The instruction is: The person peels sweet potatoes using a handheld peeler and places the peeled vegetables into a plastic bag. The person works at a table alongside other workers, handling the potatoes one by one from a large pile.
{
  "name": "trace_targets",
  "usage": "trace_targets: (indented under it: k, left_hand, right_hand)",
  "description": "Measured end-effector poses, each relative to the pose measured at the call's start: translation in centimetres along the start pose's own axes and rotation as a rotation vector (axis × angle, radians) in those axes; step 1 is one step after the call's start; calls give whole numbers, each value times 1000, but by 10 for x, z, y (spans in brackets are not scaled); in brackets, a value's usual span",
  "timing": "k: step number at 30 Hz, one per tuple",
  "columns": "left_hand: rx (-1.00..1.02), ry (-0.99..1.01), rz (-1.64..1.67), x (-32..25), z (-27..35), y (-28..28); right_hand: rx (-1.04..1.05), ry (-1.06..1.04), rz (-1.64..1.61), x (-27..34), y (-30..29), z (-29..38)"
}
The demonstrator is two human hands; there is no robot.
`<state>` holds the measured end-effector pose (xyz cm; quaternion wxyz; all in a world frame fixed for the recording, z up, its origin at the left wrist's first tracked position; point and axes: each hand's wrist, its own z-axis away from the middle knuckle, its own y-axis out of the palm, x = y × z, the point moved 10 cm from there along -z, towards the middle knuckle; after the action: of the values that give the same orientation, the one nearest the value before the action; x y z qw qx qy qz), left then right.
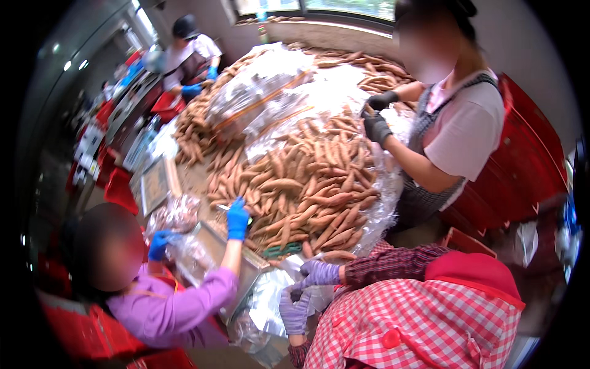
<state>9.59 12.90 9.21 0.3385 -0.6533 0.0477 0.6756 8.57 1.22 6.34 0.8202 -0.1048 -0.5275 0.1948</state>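
Note:
Neither of my hands is in view. Before me lies a large heap of sweet potatoes (318,184) with clear plastic sheeting (262,97) over its back part. A co-worker's purple-gloved hands (306,295) are close together beside crumpled silvery plastic (272,295). At lower left, another person's blue-gloved hand (238,219) is at the heap's edge, with a small metal tool beside it. That person's other blue glove (160,244) touches a clear plastic bag (191,256). On the right, a co-worker's dark-gloved hands (378,122) hold a sweet potato (368,110).
A fourth person (191,69) works at the back left near a red basket (168,106). Red plastic containers (521,161) stand behind the right co-worker. A shallow tray (156,187) lies left of the heap. Checked red cloth (415,318) covers the nearest person.

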Motion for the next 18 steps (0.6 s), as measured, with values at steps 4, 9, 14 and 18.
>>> trace_targets:
  k: [4,9,14,18]
  left_hand:
    - [75,-74,155,13,-2,18]
    - [88,-43,168,19,-4,5]
    - [108,-44,233,7,-4,12]
    - [65,-21,121,7,-2,11]
  right_hand:
    - [-153,-128,-304,-41,24,-19]
    - [-68,-14,-219,-22,20,-15]
    - [-219,-305,-400,-33,32,-34]
    - [-43,-64,-205,-20,20,-16]
